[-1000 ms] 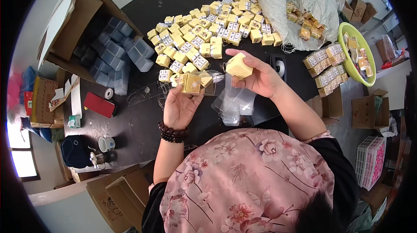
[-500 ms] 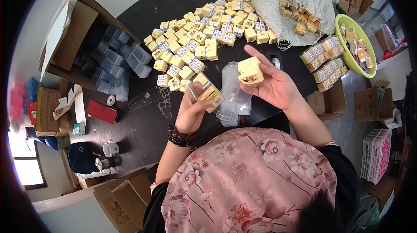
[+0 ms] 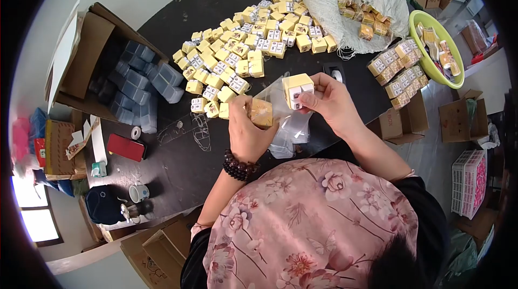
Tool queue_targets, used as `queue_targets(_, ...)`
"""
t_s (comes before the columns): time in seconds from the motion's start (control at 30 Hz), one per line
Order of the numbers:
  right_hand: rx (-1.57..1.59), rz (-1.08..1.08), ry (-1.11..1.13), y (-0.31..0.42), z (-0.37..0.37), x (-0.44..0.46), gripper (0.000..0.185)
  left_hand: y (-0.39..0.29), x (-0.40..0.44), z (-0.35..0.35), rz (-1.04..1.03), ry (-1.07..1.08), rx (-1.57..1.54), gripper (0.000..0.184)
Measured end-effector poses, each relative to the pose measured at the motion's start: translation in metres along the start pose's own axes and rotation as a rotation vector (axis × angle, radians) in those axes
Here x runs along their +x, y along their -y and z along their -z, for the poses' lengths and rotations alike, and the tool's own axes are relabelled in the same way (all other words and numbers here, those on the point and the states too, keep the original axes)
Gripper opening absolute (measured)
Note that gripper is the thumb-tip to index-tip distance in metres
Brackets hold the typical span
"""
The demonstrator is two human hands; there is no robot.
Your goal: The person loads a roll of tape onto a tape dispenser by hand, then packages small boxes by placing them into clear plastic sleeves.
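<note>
My left hand (image 3: 245, 135) is closed around a clear plastic box (image 3: 275, 94) with a printed yellow card (image 3: 263, 112) in it. Between the thumb and fingers of my right hand (image 3: 335, 107) is a yellow block (image 3: 298, 83), its white face with small dark markings turned toward me. The block is right at the box's clear right end; whether its edge has entered cannot be made out. Flat clear plastic pieces (image 3: 297, 129) lie on the table under my hands. Beyond them spreads a pile of similar yellow blocks (image 3: 226, 54).
At left, a cardboard box (image 3: 89, 65) holds several clear plastic cases (image 3: 141, 81). A white woven sack (image 3: 318, 3) with wrapped packs stands at the back, beside packed rows (image 3: 402, 70) and a green basin (image 3: 458, 46). A red phone-like case (image 3: 127, 147) and a mug (image 3: 138, 193) sit on the left.
My right hand has turned the yellow block so its white face shows and brought it left to the plastic box. My left hand has moved slightly right and tilted the box toward the block.
</note>
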State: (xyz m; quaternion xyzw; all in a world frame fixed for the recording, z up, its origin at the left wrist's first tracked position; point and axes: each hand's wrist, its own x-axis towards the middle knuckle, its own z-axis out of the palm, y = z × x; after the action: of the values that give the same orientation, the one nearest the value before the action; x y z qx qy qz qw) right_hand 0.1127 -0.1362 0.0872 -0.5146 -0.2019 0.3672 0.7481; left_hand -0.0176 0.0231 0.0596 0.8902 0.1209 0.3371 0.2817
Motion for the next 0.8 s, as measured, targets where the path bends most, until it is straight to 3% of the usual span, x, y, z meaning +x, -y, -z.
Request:
queue_targets(0.07, -0.349, 0.083, -0.082, -0.005, -0.003, 0.002, 0.037, -0.007, 0.004, -0.001, -0.061, -0.023, 0.089, 0.075)
queue_targets(0.1, -0.350, 0.083, -0.085, -0.005, -0.007, 0.002, 0.037, -0.010, 0.005, -0.002, -0.122, -0.047, 0.181, 0.080)
queue_targets(0.17, -0.713, 0.279, -0.242, -0.006, -0.018, -0.002, 0.042, -0.011, 0.002, -0.003, -0.149, -0.035, 0.215, 0.083)
queue_targets(0.23, -0.735, 0.330, -0.228, -0.009, -0.020, -0.003, 0.043, -0.011, -0.001, -0.004, -0.174, -0.023, 0.253, 0.086)
queue_targets(0.3, -0.810, 0.380, -0.139, -0.010, -0.018, -0.005, 0.029, -0.009, -0.004, -0.007, -0.141, -0.053, 0.263, 0.081)
queue_targets(0.43, -1.015, 0.363, -0.099, -0.004, -0.015, -0.011, 0.026, -0.008, -0.004, -0.004, -0.160, -0.004, 0.368, 0.072)
queue_targets(0.5, -0.776, 0.142, 0.016, 0.000, -0.015, -0.014, 0.023, -0.008, -0.003, -0.005, -0.161, -0.025, 0.283, 0.071)
queue_targets(0.63, -0.728, -0.106, 0.076, 0.019, -0.014, -0.023, 0.016, -0.005, -0.006, -0.009, -0.026, -0.026, 0.048, 0.071)
queue_targets(0.7, -0.842, 0.415, 0.020, 0.013, -0.008, -0.022, 0.013, -0.008, -0.008, -0.007, 0.335, 0.192, -0.529, 0.073)
queue_targets(0.73, -0.842, 0.414, 0.020, 0.016, -0.008, -0.020, 0.013, -0.011, -0.007, -0.005, 0.335, 0.192, -0.529, 0.073)
queue_targets(0.8, -1.016, 0.957, 0.163, 0.031, -0.010, -0.013, 0.020, -0.017, -0.006, -0.001, 0.398, 0.341, -0.879, 0.074)
